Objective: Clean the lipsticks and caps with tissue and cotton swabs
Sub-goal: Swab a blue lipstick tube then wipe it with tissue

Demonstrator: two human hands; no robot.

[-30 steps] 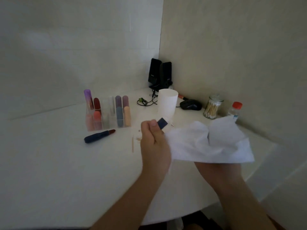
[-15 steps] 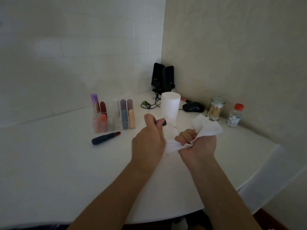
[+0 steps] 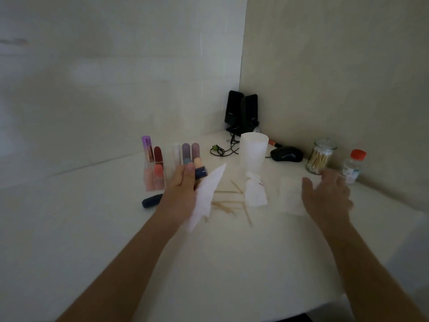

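Left hand (image 3: 183, 191): fingertips pinch cap (image 3: 200, 172) and tissue (image 3: 205, 198) together.
Right hand (image 3: 327, 196): fingers spread, holding nothing, blurred, just short of swab jar (image 3: 321, 156).
Cap: small, light, hard, probably slick; grip by the sides.
Tissue: limp, tears easily; hangs beside left palm.
Lipstick (image 3: 152, 201): on counter (image 3: 232, 263) just left of left hand, tip hidden; probably soft there, so hold by barrel.

Home desk (image 3: 92, 228) corner: PC speakers (image 3: 241, 112), mouse (image 3: 286, 154), lipstick rack (image 3: 170, 162), swab jar (image 3: 321, 156).
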